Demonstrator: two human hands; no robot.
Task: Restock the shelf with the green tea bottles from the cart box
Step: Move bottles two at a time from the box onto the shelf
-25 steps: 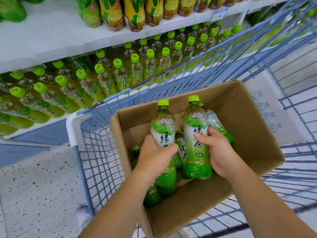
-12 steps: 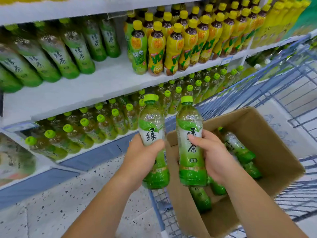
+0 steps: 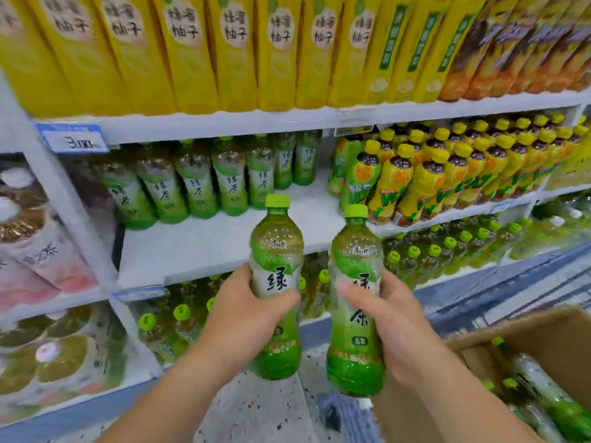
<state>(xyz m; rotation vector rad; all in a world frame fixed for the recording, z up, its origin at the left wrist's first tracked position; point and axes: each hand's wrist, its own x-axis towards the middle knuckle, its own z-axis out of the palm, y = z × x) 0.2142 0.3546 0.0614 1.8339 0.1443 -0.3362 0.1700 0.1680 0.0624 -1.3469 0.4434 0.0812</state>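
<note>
Head view. Two hands up in front of the shelf [image 3: 217, 247], one green tea bottle in each.

Left hand [image 3: 246, 318] wrapped tight around the middle of the left bottle [image 3: 277, 251], bottle standing straight up, green cap on top. Right hand [image 3: 399, 327] wrapped tight around the middle of the right bottle [image 3: 355, 260], also upright, just beside the first and not touching it.

Above and behind the hands, a white shelf with a bare patch in front. At the back of it, up and left of the left hand, a row of green tea bottles [image 3: 198, 187], about seven that can be counted. Up and right of the right hand, lots of yellow bottles [image 3: 425, 183], too many to count.

Down and right of the right hand, a cardboard box [image 3: 543, 330] with more green tea bottles lying inside, number hard to tell.
</note>
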